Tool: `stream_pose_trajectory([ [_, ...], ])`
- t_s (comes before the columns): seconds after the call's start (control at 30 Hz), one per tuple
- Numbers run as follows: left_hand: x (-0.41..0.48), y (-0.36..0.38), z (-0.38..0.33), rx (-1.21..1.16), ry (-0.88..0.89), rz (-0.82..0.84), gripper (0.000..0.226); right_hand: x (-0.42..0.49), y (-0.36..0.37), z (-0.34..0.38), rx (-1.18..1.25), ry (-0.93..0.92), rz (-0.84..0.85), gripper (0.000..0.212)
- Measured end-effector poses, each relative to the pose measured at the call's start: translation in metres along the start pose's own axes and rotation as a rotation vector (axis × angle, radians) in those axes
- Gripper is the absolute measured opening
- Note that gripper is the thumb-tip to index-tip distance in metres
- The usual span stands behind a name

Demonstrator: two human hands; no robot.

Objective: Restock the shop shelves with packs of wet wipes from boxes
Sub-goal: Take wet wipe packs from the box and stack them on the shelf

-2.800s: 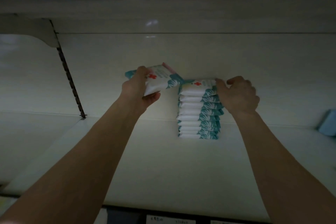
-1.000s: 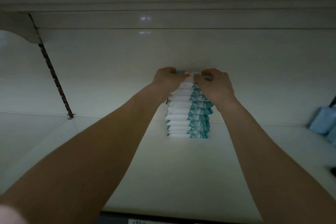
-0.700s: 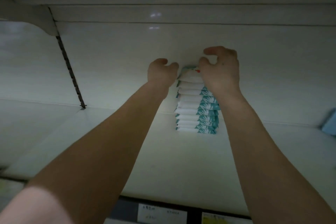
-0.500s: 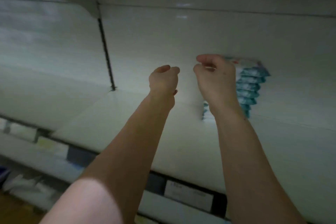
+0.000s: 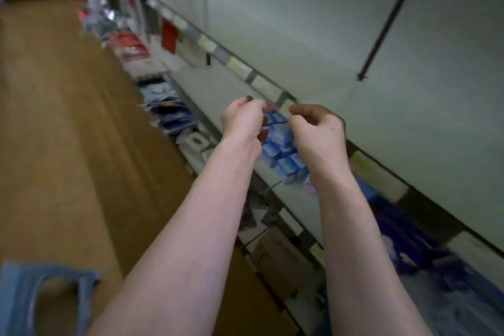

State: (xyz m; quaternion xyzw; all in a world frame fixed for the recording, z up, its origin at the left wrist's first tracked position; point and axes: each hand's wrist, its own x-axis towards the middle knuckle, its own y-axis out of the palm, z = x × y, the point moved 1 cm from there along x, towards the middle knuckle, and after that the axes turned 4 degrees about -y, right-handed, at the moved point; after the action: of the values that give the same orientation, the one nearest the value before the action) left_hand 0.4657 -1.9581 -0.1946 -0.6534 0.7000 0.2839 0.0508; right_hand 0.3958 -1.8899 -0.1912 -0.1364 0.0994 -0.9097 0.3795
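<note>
Head cam only, and it's pretty smeared, so take the details with a grain of salt.

Both arms are stretched out in front of the shelving. The left hand point(image 5: 242, 120) and right hand point(image 5: 317, 131) are up at about the same height, close together but not touching. Fingers on both are loosely curled in, and neither one has anything in it as far as I can see.

Right in the gap between the two hands, and further back, there's a bunch of blue-and-white packs point(image 5: 281, 150) on the lower shelf point(image 5: 215, 84). The hands are in front of them, not on them. It's too blurry to say whether those are the wet wipes.

Above that is the white upper shelf point(image 5: 286, 43), with a strip of price tags point(image 5: 240, 67) along its front edge. The fingertips line up roughly with that strip. A dark slotted upright point(image 5: 387, 16) runs down the back panel on the right.

Other stuff:
- Dark blue packs point(image 5: 409, 248) sit low on the right, below the right forearm.
- A cardboard box point(image 5: 278, 256) shows down between the forearms.
- There are red packs point(image 5: 131, 43) further along the aisle.
- The wooden floor point(image 5: 54, 117) is on the left, with some blue plastic thing point(image 5: 41, 300) in the bottom corner.
</note>
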Motion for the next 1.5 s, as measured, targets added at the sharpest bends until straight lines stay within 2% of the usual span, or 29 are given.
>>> stream_pose_trajectory([
  [0.33, 0.006, -0.257, -0.058, -0.117, 0.059, -0.335, 0.034, -0.126, 0.2, 0.065, -0.005, -0.109, 0.403, 0.012],
  [0.7, 0.002, -0.477, -0.105, -0.378, 0.12, -0.725, 0.031, -0.231, 0.386, 0.118, -0.016, -0.234, 0.933, 0.013],
  [0.87, 0.012, -0.546, -0.123, -0.468, 0.149, -0.853, 0.041, -0.254, 0.461, 0.135, -0.013, -0.256, 1.159, 0.013],
  [1.07, 0.017, -0.606, -0.122, -0.604, 0.132, -1.002, 0.038, -0.281, 0.532, 0.134, -0.031, -0.207, 1.358, 0.014],
  [1.17, 0.017, -0.638, -0.11, -0.635, 0.068, -1.079, 0.032, -0.3, 0.557, 0.124, -0.07, -0.177, 1.445, 0.014],
  [1.27, 0.011, -0.671, -0.104, -0.676, 0.041, -1.108, 0.026, -0.319, 0.58, 0.115, -0.108, -0.124, 1.505, 0.014],
  [1.33, 0.006, -0.694, -0.102, -0.701, 0.006, -1.134, 0.015, -0.331, 0.594, 0.109, -0.135, -0.081, 1.528, 0.014],
  [1.4, 0.0, -0.717, -0.101, -0.699, -0.032, -1.151, 0.023, -0.343, 0.606, 0.103, -0.168, -0.032, 1.554, 0.015],
  [1.5, 0.002, -0.75, -0.102, -0.723, -0.09, -1.121, 0.024, -0.361, 0.625, 0.095, -0.246, 0.015, 1.592, 0.025],
])
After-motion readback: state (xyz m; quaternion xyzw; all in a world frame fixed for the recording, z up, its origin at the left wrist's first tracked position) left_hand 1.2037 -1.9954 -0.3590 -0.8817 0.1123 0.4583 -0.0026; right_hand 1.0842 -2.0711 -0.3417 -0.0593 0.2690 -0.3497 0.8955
